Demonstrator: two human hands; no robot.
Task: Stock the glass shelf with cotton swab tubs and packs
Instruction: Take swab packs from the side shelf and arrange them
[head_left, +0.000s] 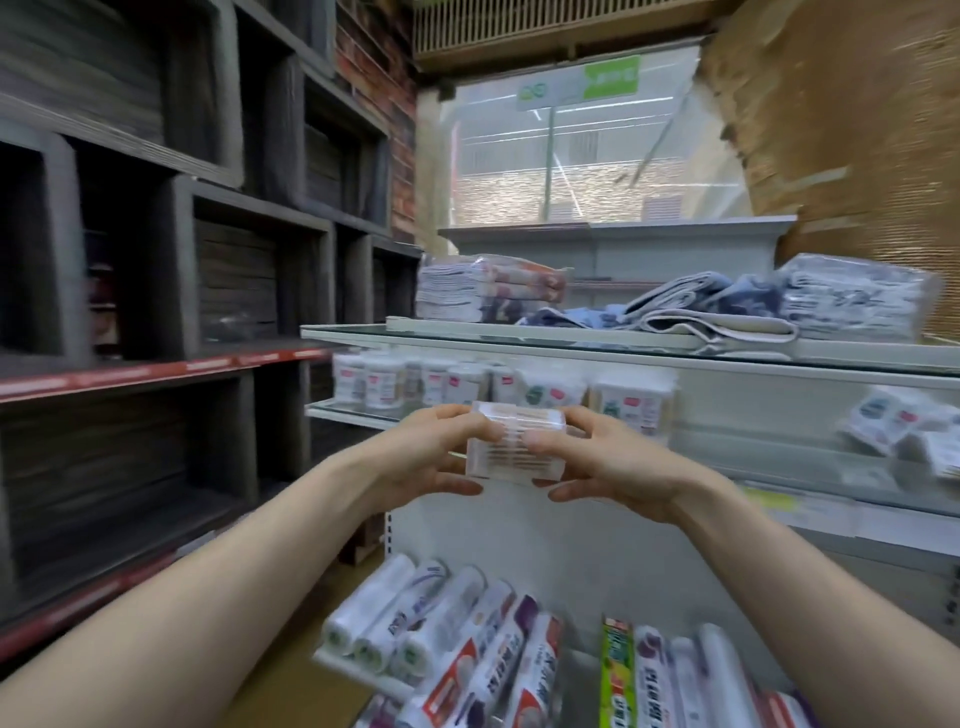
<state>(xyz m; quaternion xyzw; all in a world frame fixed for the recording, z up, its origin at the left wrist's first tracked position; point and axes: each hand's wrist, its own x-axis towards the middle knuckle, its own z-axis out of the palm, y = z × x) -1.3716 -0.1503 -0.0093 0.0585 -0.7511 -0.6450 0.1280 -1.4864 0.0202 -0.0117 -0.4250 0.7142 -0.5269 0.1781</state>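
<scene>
Head view: I see left hand (431, 460) and right hand (610, 467) gripping the clear rectangular plastic swab pack (514, 449) by its ends, long axis left-right, glass shelf (343, 414) straight ahead beyond it.

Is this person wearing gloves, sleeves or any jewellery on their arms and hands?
No. The left hand and right hand are bare: no gloves, no rings in view. The left forearm and right forearm are uncovered as far as the frame shows, with no sleeve, watch or bracelet. Blur may hide fine details.
</scene>
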